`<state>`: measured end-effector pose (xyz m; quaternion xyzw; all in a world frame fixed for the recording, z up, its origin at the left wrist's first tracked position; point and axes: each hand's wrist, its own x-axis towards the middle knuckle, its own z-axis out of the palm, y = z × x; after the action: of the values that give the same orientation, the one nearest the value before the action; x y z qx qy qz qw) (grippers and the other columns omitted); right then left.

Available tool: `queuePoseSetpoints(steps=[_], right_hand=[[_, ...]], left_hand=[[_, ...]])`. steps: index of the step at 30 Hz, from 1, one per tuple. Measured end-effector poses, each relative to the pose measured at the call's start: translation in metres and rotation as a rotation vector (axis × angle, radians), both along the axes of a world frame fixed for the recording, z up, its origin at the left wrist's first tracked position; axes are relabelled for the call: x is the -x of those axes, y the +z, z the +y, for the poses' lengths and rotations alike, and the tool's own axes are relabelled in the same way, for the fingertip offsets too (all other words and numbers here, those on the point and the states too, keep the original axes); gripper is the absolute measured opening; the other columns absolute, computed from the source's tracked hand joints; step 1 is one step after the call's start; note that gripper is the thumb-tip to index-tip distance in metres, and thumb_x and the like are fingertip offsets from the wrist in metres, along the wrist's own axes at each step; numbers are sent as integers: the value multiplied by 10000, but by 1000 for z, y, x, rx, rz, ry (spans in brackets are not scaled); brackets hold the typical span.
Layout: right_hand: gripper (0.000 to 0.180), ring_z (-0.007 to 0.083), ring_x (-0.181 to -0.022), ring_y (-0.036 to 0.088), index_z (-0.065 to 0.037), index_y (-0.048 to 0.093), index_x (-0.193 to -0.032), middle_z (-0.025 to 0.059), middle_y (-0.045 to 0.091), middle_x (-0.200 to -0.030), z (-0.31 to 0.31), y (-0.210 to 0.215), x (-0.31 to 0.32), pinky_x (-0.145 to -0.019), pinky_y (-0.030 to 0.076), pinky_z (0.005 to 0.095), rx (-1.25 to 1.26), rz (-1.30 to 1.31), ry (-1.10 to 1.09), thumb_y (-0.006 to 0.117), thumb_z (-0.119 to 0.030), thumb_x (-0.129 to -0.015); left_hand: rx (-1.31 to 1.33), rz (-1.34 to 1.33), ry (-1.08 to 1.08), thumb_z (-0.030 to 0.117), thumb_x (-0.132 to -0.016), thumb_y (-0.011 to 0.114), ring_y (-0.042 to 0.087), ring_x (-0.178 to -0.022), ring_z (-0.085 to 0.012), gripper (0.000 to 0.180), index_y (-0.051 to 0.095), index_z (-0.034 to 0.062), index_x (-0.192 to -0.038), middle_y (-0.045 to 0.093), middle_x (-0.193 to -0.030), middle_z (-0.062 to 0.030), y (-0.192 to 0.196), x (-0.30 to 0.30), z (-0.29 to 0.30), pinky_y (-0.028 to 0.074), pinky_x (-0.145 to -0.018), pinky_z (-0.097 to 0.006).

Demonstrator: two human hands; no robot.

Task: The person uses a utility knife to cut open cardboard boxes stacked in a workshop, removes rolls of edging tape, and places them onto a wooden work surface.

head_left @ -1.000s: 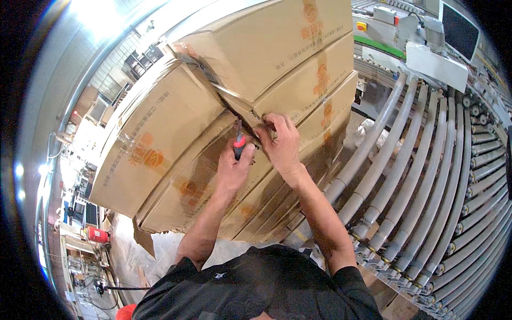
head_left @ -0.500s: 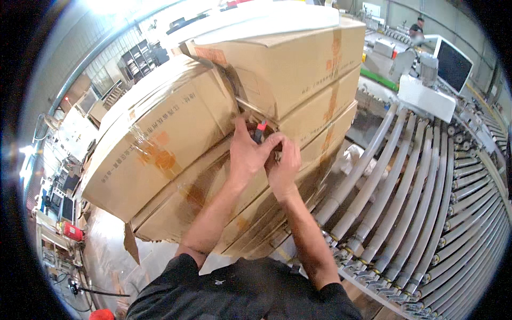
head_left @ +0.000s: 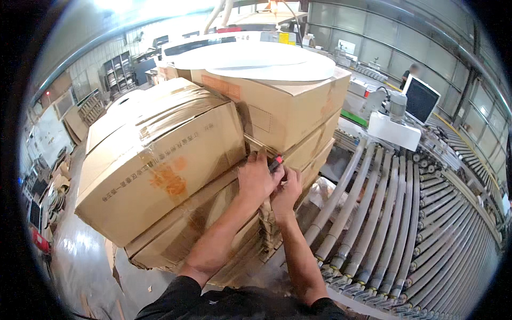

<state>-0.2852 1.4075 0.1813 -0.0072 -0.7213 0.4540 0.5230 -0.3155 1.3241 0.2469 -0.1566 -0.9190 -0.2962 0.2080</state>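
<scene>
Both hands (head_left: 272, 184) pinch a red-tipped tool (head_left: 276, 161) against stacked cardboard boxes (head_left: 176, 160) (film-wrapped); fingers curled.

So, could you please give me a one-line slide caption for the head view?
Left hand grips a red-handled tool beside the right hand, against stacked cardboard boxes next to a roller conveyor.

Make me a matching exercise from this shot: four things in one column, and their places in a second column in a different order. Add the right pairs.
Things
1. left hand
2. roller conveyor
3. white round boards
4. monitor

Places
A. lying on top of the cardboard box stack
B. far right, beyond the conveyor
C. on the stack's corner, holding a small red and black tool, beside the right hand
D. curving along the right of the stack

Pairs: 1-C, 2-D, 3-A, 4-B
</scene>
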Motion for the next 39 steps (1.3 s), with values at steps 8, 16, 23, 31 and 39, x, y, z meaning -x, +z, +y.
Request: queuePoseSetpoints(steps=[8,16,23,31,39], right_hand=[[201,281,-805,624,4,634,-1062,164,621,-939,1,3,3,-695,505,343,163,-182,160,652,-27,-865],[424,350,-941,626,18,644,-1205,170,625,-1057,4,-18,-6,-767,516,389,-215,48,12,647,55,-783],[501,374,-864,598,32,612,-1218,170,612,-1036,12,-20,0,-709,492,413,-535,-5,-194,723,-192,-784],[166,143,-832,527,22,583,-991,53,582,-892,2,-10,3,-734,454,307,94,-148,207,603,-110,-891],[228,154,-924,575,66,566,-1155,87,646,-1031,6,-14,-7,-841,479,300,7,-187,322,566,-40,-952]], left_hand=[[-42,94,10,461,-844,679,675,-912,-435,734,476,-32,-1349,553,-1188,-304,-15,3,5,573,-738,-494],[-1,119,-37,411,-839,690,676,-963,-394,727,448,-8,-1381,506,-1341,-286,-20,0,-2,576,-760,-462],[13,-49,-38,406,-815,707,696,-840,-389,667,459,4,-1285,539,-1161,-270,-4,-5,4,580,-653,-464],[-103,100,50,387,-816,701,708,-796,-412,739,426,-2,-1381,491,-1301,-384,-13,-12,10,591,-652,-468],[-124,-84,84,393,-817,700,704,-878,-420,872,308,-9,-1485,453,-1353,-407,-3,-8,2,592,-692,-470]])
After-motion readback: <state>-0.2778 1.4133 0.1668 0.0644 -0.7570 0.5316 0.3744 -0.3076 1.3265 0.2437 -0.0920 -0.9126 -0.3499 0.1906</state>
